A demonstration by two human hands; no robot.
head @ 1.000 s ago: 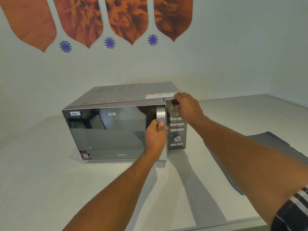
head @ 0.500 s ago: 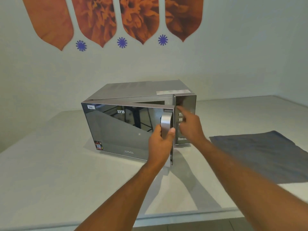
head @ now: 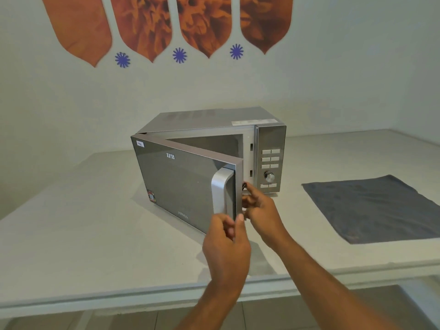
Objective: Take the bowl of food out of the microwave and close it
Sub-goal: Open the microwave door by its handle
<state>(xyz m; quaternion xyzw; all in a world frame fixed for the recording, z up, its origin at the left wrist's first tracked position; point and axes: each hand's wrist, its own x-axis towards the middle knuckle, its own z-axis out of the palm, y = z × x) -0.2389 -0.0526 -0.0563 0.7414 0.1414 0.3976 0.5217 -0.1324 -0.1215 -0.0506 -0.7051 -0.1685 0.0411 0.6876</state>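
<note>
While the microwave [head: 238, 148] door [head: 185, 182] stands half open, its free edge is pinched by the left hand [head: 226, 244]; the right hand [head: 259, 210], loosely curled and empty, is nearer the cavity. The bowl is hidden inside.

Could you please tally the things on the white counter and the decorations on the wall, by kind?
Silver mirrored-door microwave: 1
Flat dark grey cloth: 1
Orange petal-shaped wall panels: 4
Small blue starburst wall stickers: 3
Total: 9
</note>
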